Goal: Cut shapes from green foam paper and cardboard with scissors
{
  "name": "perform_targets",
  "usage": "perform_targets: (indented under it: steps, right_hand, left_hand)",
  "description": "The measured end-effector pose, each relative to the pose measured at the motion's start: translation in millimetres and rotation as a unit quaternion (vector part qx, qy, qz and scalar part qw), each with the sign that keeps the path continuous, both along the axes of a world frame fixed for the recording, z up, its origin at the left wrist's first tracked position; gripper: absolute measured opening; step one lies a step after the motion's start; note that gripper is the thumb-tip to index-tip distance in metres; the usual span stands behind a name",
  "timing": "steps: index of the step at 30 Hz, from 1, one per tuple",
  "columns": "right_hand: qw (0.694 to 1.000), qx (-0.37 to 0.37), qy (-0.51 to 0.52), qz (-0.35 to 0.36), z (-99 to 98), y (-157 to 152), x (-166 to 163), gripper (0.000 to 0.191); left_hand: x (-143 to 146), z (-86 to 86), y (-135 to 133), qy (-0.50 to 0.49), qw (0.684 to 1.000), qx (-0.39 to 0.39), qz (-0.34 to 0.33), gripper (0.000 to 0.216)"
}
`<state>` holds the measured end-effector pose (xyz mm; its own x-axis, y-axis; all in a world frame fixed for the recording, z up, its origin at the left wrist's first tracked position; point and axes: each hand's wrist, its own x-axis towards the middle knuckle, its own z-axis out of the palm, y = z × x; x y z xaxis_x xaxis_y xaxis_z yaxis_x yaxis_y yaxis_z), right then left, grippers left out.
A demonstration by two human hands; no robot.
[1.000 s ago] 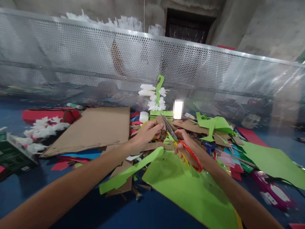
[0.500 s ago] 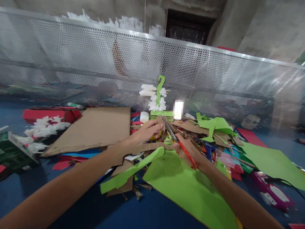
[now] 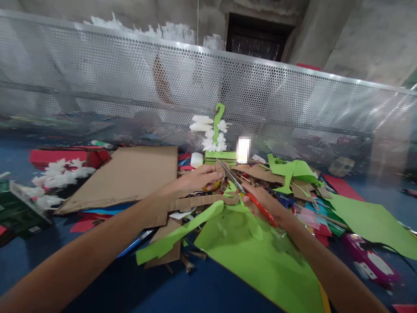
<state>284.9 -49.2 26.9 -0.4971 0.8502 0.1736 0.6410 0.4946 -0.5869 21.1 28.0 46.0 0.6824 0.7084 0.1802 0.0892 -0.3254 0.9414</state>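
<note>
My left hand (image 3: pixel 206 177) is closed, pinching a small piece of brown cardboard (image 3: pixel 223 166) between thumb and fingers. In my right hand (image 3: pixel 260 201) is a pair of scissors (image 3: pixel 232 176) with red handles, its metal blades pointing up and left against the cardboard piece. I cannot make out how far the blades are apart. Below both hands lie a curved cardboard strip (image 3: pixel 195 202), a long green paper strip (image 3: pixel 179 234) and a large green sheet (image 3: pixel 257 256). Behind the left hand stands a green hooked stem with white paper flowers (image 3: pixel 215 141).
A cardboard sheet (image 3: pixel 130 174) lies left, near white crumpled flowers (image 3: pixel 65 171) and a dark green box (image 3: pixel 21 213). Paper scraps, green cut-outs (image 3: pixel 295 169) and a purple device with a cable (image 3: pixel 371 261) spread to the right. A perforated metal panel (image 3: pixel 124 91) rises behind.
My right hand and the scissors have shifted slightly right and down, and the handles' angle has changed a little. My left hand stays nearly in place with the cardboard piece.
</note>
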Motion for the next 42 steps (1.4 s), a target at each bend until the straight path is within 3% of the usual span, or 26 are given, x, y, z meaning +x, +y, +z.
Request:
perform_targets:
  steps: [16,23,27,34,42]
  right_hand:
    - [0.999,0.006,0.029,-0.013,6.9,-8.5,-7.0,0.066]
    - [0.999,0.014,0.040,-0.024,-1.6,-3.6,-3.6,0.071]
    - [1.000,0.001,0.030,-0.006,8.6,-6.9,-0.2,0.083]
    - [0.997,0.069,-0.043,0.008,19.3,-2.8,8.2,0.091]
    - [0.995,0.081,-0.049,0.010,14.0,2.7,11.4,0.078]
  left_hand:
    - [0.0,3.4,-1.4,-0.015,1.000,0.000,0.022,0.042]
    - [12.0,-1.4,-7.9,-0.092,0.985,0.106,0.099,0.042]
    - [9.0,0.0,-8.8,-0.042,0.980,0.166,0.100,0.043]
    - [5.0,11.4,-14.3,-0.001,0.975,0.197,0.099,0.039]
    - [3.4,19.4,-18.5,0.031,0.974,0.198,0.101,0.038]
